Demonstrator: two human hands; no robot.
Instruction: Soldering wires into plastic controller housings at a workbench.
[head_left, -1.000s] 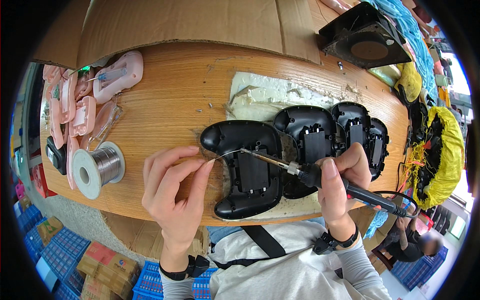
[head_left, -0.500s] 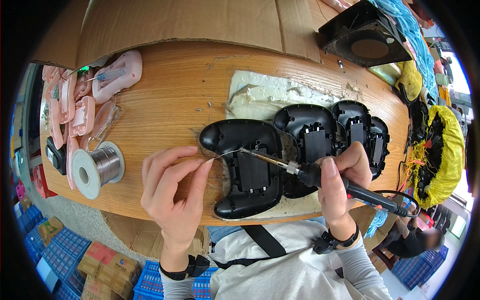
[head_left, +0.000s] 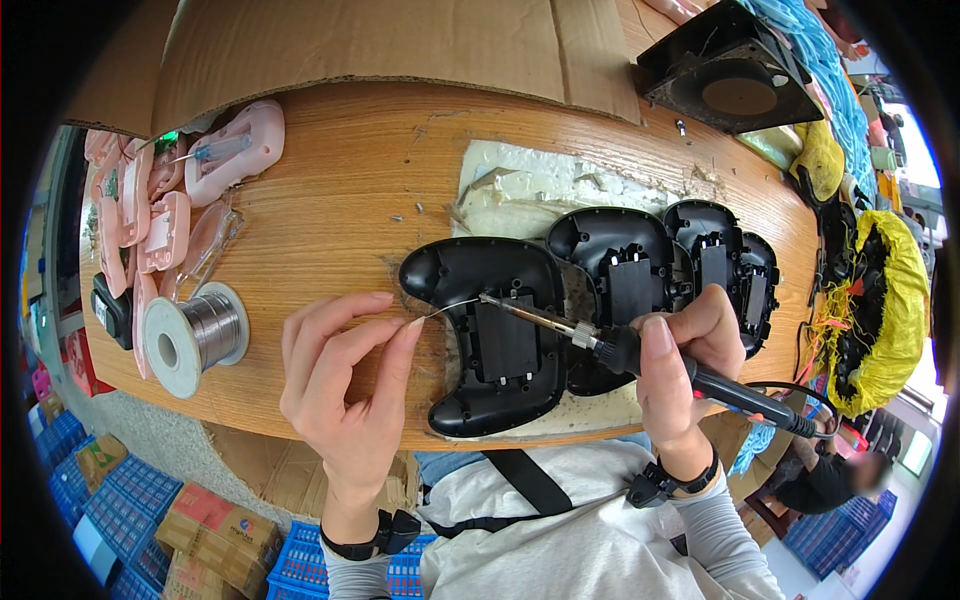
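Two hands meet over one black shell [head_left: 490, 335] lying near the desk's [head_left: 340, 190] front edge, open side up so its inside is reachable. My left hand [head_left: 345, 385] pinches a thin solder wire [head_left: 450, 307] between thumb and forefinger, fingers closed on it, feeding its end toward the shell's upper middle. My right hand [head_left: 675, 370] is wrapped shut around the soldering iron [head_left: 640, 350], held like a pen so the tip lands where the wire ends. Three more shells [head_left: 690, 260] overlap in a row toward the right edge. A solder spool [head_left: 190, 335] sits near the left edge, beside pink parts [head_left: 150, 210], within reach of the feeding hand.
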